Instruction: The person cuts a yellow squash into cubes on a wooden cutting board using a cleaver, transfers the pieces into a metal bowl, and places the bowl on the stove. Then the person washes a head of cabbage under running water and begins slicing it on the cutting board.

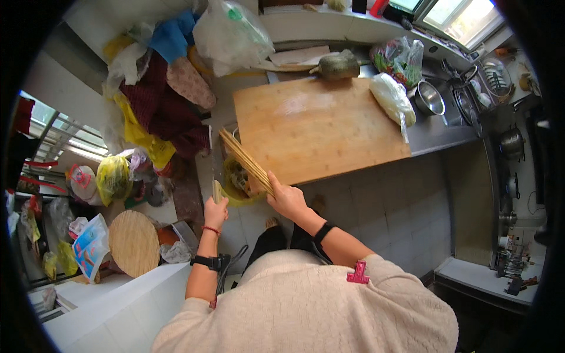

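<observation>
My left hand (215,212) is closed around the light wooden handle (216,191) of a tool, whose thin upper part points away from me and looks like a blade seen edge-on. To its right, my right hand (287,200) grips one end of a bundle of long thin wooden sticks (247,162), which look like chopsticks. The sticks slant up to the left, past the near left corner of a large wooden board (322,123). Below them stands a bin lined with a yellow bag (236,178), partly hidden by the sticks.
On the counter lie a green squash (339,65), a white plastic bag (393,99) and a steel bowl (429,98). Bags and cloths (159,101) hang at the upper left. A round wooden board (134,243) stands at the lower left. Several pots line the right side.
</observation>
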A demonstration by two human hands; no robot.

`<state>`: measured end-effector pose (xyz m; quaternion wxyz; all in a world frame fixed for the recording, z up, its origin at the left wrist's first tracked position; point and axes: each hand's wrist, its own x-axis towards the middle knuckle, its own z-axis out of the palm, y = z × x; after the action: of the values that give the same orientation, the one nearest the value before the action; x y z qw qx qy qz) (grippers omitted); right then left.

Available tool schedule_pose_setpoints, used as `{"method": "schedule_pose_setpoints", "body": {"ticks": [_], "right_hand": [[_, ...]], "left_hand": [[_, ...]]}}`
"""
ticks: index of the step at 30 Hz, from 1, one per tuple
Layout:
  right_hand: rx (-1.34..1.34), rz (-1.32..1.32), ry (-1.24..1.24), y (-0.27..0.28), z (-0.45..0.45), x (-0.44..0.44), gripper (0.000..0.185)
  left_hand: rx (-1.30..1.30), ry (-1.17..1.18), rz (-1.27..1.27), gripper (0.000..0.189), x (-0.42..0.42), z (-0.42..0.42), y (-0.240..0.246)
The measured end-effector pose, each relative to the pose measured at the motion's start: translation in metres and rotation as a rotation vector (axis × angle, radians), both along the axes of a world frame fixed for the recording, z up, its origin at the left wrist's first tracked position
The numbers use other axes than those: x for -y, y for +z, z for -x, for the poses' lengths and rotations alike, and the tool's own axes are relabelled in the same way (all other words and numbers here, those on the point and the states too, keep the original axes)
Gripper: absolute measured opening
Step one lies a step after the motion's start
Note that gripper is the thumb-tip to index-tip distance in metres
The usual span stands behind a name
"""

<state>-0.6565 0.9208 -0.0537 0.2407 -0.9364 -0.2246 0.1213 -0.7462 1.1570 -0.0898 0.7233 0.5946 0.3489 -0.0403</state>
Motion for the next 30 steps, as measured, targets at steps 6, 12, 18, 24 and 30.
{"method": "schedule_pose_setpoints", "body": {"ticks": [6,12,18,24,30], "right_hand": [[0.010,-0.084,-0.038,0.024,-0.056,0.066,0.063],[-0.017,-0.477,-0.440,-0.007,-0.141,0.140,0.057],[0.076,-0.036,-0.309,-0.042,-0.167,0.130,0.064],[-0.064,-0.042,0.038,-0.016,-0.045,0.047,0.065],[-0.028,-0.022,0.196,-0.001,-0.005,0.054,0.062]], "left_hand": [[0.056,-0.014,0.012,0.013,0.009,-0.002,0.009],[0.151,0.097,0.217,0.011,0.010,0.010,0.042],[0.163,0.202,0.192,0.011,-0.007,0.021,0.036],[0.129,0.237,0.114,0.011,-0.015,0.030,0.034],[0.143,0.203,0.068,0.011,-0.010,0.016,0.024]]}}
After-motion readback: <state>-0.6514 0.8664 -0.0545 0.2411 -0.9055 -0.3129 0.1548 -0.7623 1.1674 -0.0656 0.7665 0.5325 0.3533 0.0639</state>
